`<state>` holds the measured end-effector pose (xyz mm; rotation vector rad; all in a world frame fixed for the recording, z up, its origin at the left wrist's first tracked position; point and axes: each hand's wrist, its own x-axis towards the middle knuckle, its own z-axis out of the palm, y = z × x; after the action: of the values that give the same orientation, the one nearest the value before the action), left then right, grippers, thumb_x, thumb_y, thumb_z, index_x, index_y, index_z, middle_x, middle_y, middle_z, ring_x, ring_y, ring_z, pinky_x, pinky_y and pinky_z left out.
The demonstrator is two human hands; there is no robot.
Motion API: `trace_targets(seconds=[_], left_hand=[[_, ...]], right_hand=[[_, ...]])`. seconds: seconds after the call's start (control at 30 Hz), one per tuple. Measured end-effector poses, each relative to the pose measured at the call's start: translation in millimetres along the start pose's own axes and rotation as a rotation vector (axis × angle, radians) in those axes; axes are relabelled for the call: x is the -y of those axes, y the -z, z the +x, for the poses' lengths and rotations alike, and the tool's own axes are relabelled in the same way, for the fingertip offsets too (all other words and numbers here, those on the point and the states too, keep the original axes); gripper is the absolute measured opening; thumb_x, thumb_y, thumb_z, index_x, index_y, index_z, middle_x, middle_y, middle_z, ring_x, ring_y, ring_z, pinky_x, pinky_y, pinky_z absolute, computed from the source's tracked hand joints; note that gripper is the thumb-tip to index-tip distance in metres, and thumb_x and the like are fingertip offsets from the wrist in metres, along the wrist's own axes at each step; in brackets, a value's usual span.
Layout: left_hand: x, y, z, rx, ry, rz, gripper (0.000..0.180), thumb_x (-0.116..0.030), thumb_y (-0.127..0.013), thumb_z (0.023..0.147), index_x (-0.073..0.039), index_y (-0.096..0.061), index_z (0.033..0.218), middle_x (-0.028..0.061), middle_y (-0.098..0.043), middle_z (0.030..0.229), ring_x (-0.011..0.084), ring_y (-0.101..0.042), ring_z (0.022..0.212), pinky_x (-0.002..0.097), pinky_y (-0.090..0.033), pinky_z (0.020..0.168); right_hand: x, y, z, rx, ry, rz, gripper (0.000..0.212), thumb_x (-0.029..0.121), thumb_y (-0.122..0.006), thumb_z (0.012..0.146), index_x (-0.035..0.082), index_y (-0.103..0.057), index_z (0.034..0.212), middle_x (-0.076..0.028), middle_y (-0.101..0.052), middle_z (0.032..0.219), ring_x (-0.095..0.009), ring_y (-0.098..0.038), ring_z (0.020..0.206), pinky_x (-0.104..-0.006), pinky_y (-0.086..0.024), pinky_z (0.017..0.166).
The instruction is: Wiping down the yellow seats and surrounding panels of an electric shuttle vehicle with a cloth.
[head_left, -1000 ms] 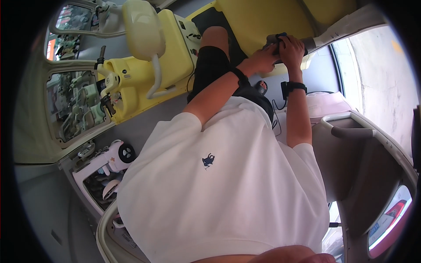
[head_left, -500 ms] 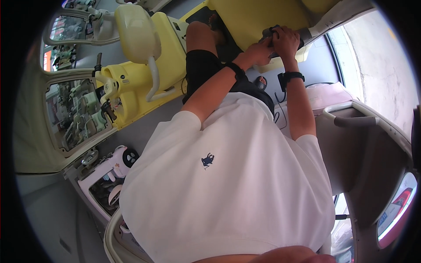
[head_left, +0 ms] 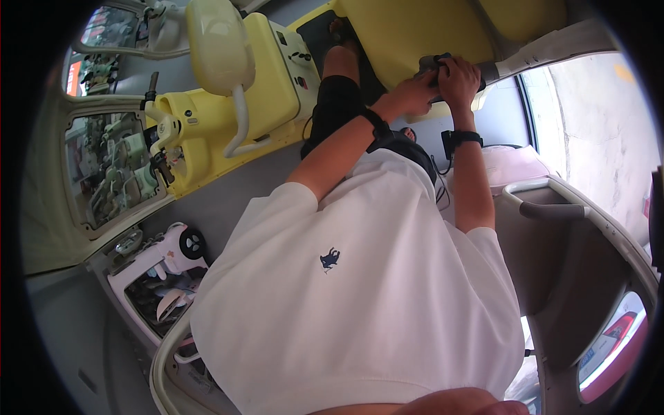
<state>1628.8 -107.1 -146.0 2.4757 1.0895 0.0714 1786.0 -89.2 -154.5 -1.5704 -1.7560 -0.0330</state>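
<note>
At the upper right, both hands are together at the dark grey padded armrest (head_left: 488,71) on a cream bar. My right hand (head_left: 458,79) is bent over its dark end, fingers curled downward. My left hand (head_left: 415,93) closes against the same end from the left side, and its fingertips are partly hidden. A black band (head_left: 379,130) circles my left wrist; another, with a small box-like piece (head_left: 451,143), is on my right. Behind the armrest spreads a broad yellow seat-like surface (head_left: 408,34).
To the left stands a yellow vehicle body (head_left: 270,76) with a cream seat back (head_left: 220,52), a handlebar (head_left: 166,128) and knobs on its side panel. A pink-and-white vehicle (head_left: 155,283) is at the lower left. A brown seat with a curved armrest (head_left: 553,210) lies at the right.
My left knee has shifted right, uncovering more of the yellow body's side panel. The surroundings have slid slightly in the view. Both hands stay at the armrest, with the left hand's fingers slightly shifted.
</note>
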Motion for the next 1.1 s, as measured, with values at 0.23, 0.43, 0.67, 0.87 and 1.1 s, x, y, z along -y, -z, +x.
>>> trace_targets(seconds=[0.23,0.43,0.67,0.87,1.1], left_hand=[[-0.3,-4.7,-1.1,-0.031,-0.033,0.033,0.057,-0.014,-0.064,0.078,-0.019,-0.055,0.133,0.0204,-0.035,0.149,0.0381,-0.044,0.132,0.0469,-0.045,0.105],[3.0,-6.5,0.3,-0.062,-0.053,-0.019,0.054,-0.014,-0.064,0.077,-0.019,-0.057,0.13,0.0204,-0.036,0.148,0.038,-0.045,0.131,0.047,-0.045,0.104],[-1.3,-5.0,-3.2,-0.06,-0.037,-0.006,0.052,-0.015,-0.065,0.077,-0.019,-0.058,0.129,0.0185,-0.036,0.147,0.0369,-0.045,0.132,0.0469,-0.047,0.102],[-1.6,-9.5,-5.8,-0.123,-0.037,0.043,0.053,-0.016,-0.065,0.079,-0.021,-0.057,0.131,0.0186,-0.035,0.149,0.0358,-0.043,0.134,0.0467,-0.046,0.104],[-6.7,2.4,-3.2,0.014,0.026,-0.039,0.053,-0.015,-0.063,0.079,-0.02,-0.057,0.131,0.0207,-0.032,0.152,0.0364,-0.04,0.138,0.047,-0.043,0.106]], right_hand=[[0.1,3.3,2.0,-0.007,0.016,-0.019,0.013,0.015,-0.062,0.079,0.013,-0.073,0.085,-0.005,-0.07,0.091,-0.026,-0.066,0.09,-0.0396,-0.046,0.089],[0.0,3.4,1.8,-0.017,0.022,-0.009,0.013,0.014,-0.062,0.079,0.013,-0.073,0.086,-0.006,-0.07,0.092,-0.026,-0.066,0.09,-0.0399,-0.046,0.088],[-1.4,2.1,-1.0,-0.008,0.01,0.004,0.013,0.015,-0.062,0.079,0.014,-0.073,0.086,-0.006,-0.071,0.093,-0.027,-0.067,0.091,-0.0403,-0.046,0.089],[-3.0,-1.6,-1.2,-0.007,0.017,-0.015,0.014,0.014,-0.062,0.079,0.014,-0.074,0.086,-0.007,-0.072,0.096,-0.027,-0.067,0.092,-0.0405,-0.046,0.09],[-7.3,-1.0,-2.1,0.011,0.014,-0.026,0.016,0.015,-0.061,0.081,0.013,-0.074,0.09,-0.006,-0.072,0.098,-0.026,-0.067,0.094,-0.0404,-0.045,0.093]])
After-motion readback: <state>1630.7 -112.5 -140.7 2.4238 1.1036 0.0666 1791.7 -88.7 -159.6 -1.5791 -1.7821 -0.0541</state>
